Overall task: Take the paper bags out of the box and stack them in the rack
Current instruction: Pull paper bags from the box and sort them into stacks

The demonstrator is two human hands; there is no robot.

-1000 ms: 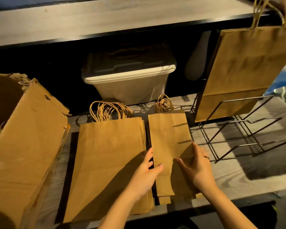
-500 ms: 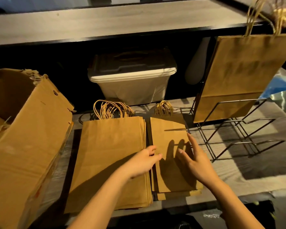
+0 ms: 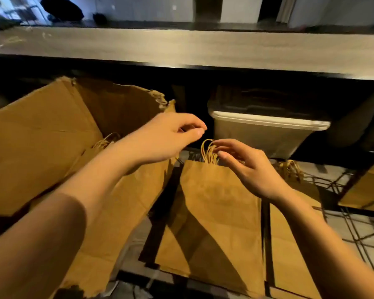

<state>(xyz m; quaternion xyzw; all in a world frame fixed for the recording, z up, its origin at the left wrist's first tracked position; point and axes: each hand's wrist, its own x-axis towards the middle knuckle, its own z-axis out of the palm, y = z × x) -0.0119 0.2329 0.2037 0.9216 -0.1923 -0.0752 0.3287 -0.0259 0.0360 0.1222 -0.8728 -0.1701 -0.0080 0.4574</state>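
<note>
A torn cardboard box (image 3: pixel 52 137) stands open at the left, with twine bag handles (image 3: pixel 106 141) showing inside it. A large stack of brown paper bags (image 3: pixel 214 212) lies flat on the counter beside it, and a narrower stack (image 3: pixel 289 238) lies to its right. My left hand (image 3: pixel 168 137) hovers over the box's right wall, fingers loosely curled and holding nothing. My right hand (image 3: pixel 248 169) reaches over the large stack, its fingertips touching that stack's twine handles (image 3: pixel 208 152). At the right edge, the wire rack (image 3: pixel 354 225) holds upright bags (image 3: pixel 365 190).
A white lidded plastic bin (image 3: pixel 263 134) sits at the back under a long wooden shelf (image 3: pixel 192 48). The shelf overhangs the work area. The counter's front edge runs just below the bag stacks.
The view has swung left and closer. Both hands left the narrow stack and moved up and left: the right hand to the large stack's handles, the left toward the box.
</note>
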